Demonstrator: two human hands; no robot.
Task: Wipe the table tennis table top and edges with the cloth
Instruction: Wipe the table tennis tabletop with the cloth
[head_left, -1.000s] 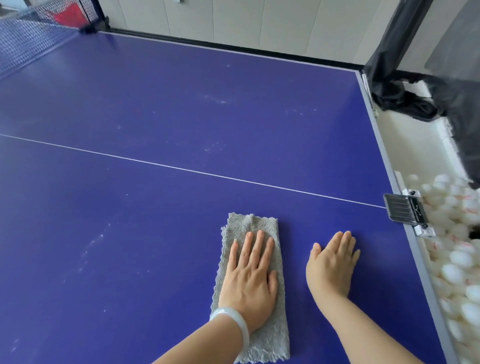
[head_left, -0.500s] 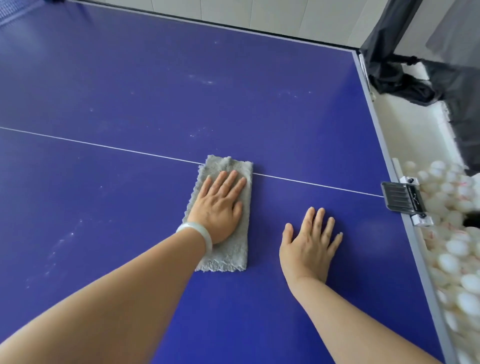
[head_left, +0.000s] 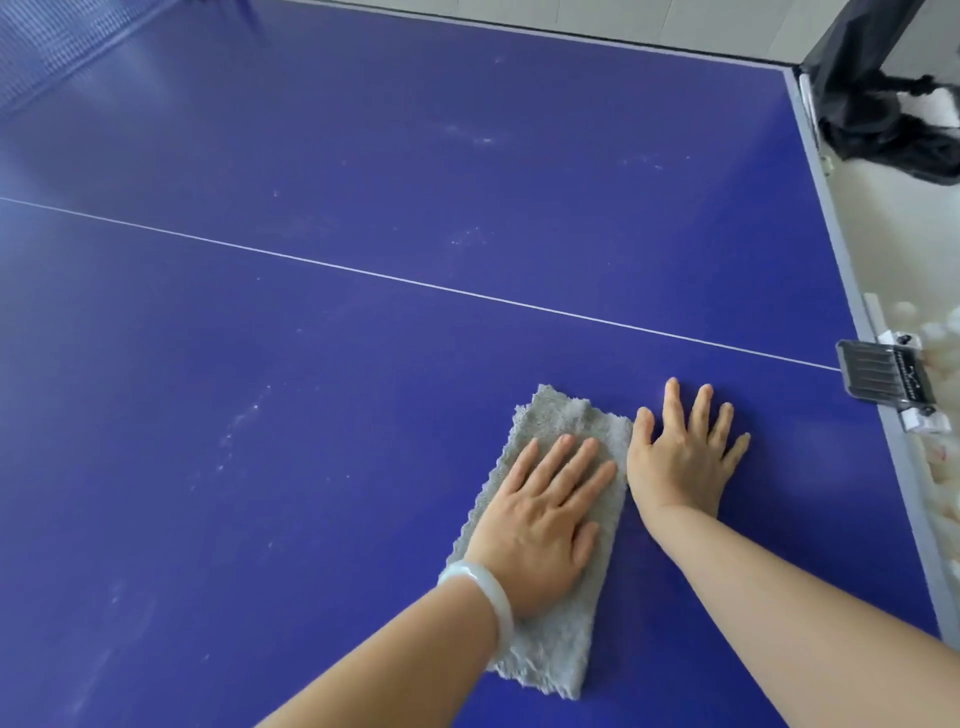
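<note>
We look down on a blue table tennis bench (head_left: 363, 156) from head height. Our left hand (head_left: 540, 512) lies flat on a long, fluffy grey cloth (head_left: 556, 660). The cloth sits in the near right part of the top, on our side of the thin white line (head_left: 415, 283) that crosses it. The fingers (head_left: 566, 467) of that hand are straight and slightly spread, pressing down rather than gripping anything. A flat palm probably spreads the pressure so that most of the cloth rubs the surface. A pale bangle (head_left: 491, 597) sits on that wrist.

Our right hand (head_left: 680, 462) rests bare on the blue top just beside the cloth, its thumb at the cloth's right edge. Its fingers (head_left: 698, 410) are straight and fanned, holding nothing. We judge that it props our weight as we lean over.

Pale dusty smears (head_left: 239, 421) show to the left of the cloth, with more beyond the line, so much of the top seems not yet wiped. The grey rim (head_left: 852, 291) runs along the right side. A black clip (head_left: 878, 376) grips it there, with white balls (head_left: 945, 332) beside it. The net (head_left: 57, 47) shows in the far left corner.
</note>
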